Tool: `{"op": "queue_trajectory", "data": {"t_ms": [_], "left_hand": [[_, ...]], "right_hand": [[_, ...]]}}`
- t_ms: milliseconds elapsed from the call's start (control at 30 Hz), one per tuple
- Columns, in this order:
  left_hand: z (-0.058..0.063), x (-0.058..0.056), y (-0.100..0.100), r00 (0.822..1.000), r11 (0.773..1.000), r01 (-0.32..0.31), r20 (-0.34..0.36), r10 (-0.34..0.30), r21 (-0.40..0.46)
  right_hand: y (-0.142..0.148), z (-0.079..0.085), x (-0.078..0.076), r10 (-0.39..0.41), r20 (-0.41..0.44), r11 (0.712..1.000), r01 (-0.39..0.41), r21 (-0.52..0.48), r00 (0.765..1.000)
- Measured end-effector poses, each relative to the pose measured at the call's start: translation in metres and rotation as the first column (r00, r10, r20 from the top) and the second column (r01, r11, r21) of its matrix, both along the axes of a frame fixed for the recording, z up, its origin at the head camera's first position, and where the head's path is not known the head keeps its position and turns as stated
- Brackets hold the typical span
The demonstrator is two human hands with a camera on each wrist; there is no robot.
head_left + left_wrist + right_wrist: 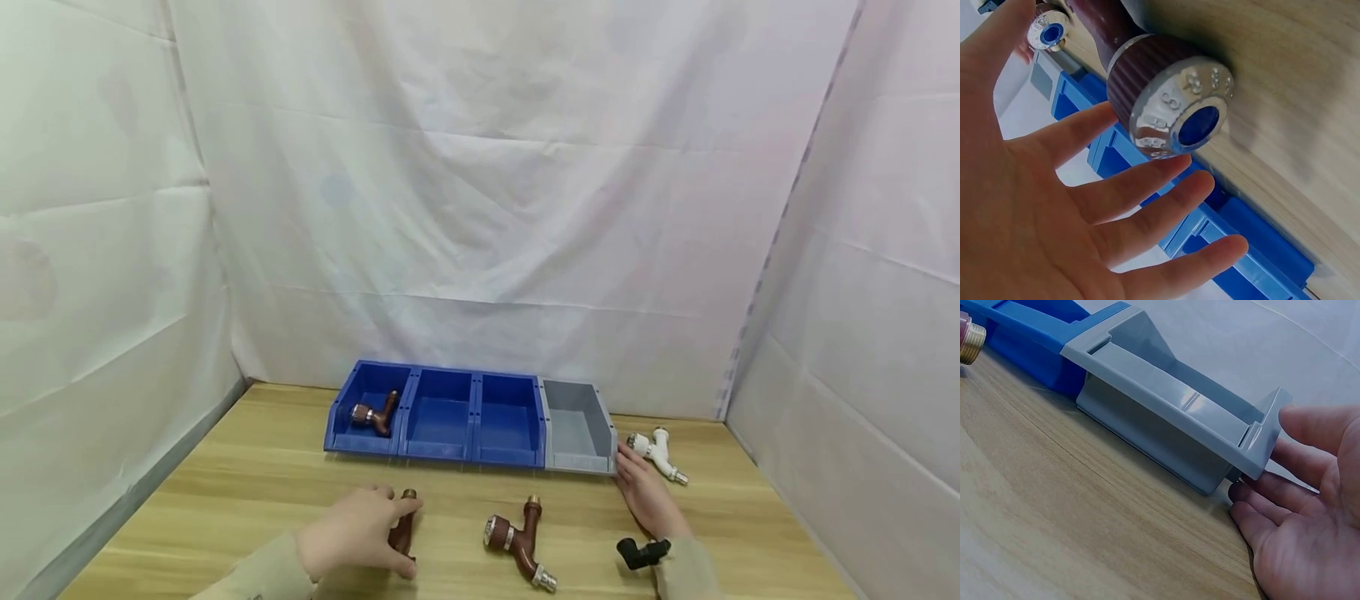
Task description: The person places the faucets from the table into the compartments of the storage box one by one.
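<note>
My left hand reaches over a brown tap with its fingers spread and nearly straight. In the left wrist view the tap's ribbed handle, silver-capped with a blue centre, lies by the fingertips; they do not wrap round it. My right hand rests against the front right corner of the grey bin. In the right wrist view its thumb touches the bin's outer edge, while the other fingers lie loosely bent below the rim. A second brown tap lies between the hands.
Three joined blue bins stand left of the grey one; the leftmost holds a brown tap. A white tap lies beyond my right hand. A black tap-like piece is beside the right wrist. White cloth walls enclose the wooden table.
</note>
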State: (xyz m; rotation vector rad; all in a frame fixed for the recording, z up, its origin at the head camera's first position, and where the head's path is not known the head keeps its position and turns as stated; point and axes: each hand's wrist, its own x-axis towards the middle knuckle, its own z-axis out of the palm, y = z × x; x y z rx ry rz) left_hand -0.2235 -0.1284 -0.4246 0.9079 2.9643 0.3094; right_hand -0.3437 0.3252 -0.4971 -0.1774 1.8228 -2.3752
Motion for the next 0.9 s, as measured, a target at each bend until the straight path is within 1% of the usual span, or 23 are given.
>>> {"op": "queue_trajectory", "data": {"t_ms": [133, 233, 333, 433, 533, 667, 767, 900], "left_hand": [[-0.0005, 0.0009, 0.0010, 0.999, 0.999, -0.032, 0.013, 0.032, 0.011], [-0.0023, 0.0006, 0.0036, 0.999, 0.999, -0.033, 0.005, 0.033, 0.002], [-0.0036, 0.0010, 0.0044, 1.000, 1.000, -0.026, 0.009, 0.026, -0.004], [-0.0024, 0.0018, 0.0038, 1.000, 1.000, -0.027, 0.009, 0.027, 0.000], [-0.0002, 0.0020, 0.0033, 1.000, 1.000, -0.026, 0.003, 0.026, 0.001], [0.0020, 0.0023, 0.0035, 1.000, 1.000, -0.012, -0.014, 0.012, -0.022], [0.0015, 0.0030, 0.0032, 1.000, 0.999, -0.001, -0.026, 0.000, -0.038], [-0.0004, 0.0022, 0.0027, 1.000, 0.999, 0.010, -0.025, -0.011, -0.043]], "right_hand": [[0.0006, 0.0015, -0.0007, -0.005, -0.003, 1.000, 0.005, 0.006, 1.000], [0.0016, 0.0003, -0.0003, -0.012, 0.002, 1.000, 0.012, 0.016, 1.000], [0.0025, -0.0017, 0.0004, -0.002, 0.014, 0.999, 0.001, 0.032, 1.000], [0.0022, -0.0034, 0.0004, 0.006, 0.006, 0.999, -0.006, 0.045, 1.000], [0.0016, -0.0043, 0.0004, 0.010, 0.002, 0.999, -0.010, 0.043, 1.000], [0.0010, -0.0018, 0.0017, 0.013, 0.003, 1.000, -0.013, 0.023, 1.000], [0.0009, -0.0005, 0.0022, 0.016, 0.001, 1.000, -0.017, 0.015, 1.000], [0.0018, -0.0018, 0.0027, 0.016, 0.002, 1.000, -0.016, 0.019, 1.000]]}}
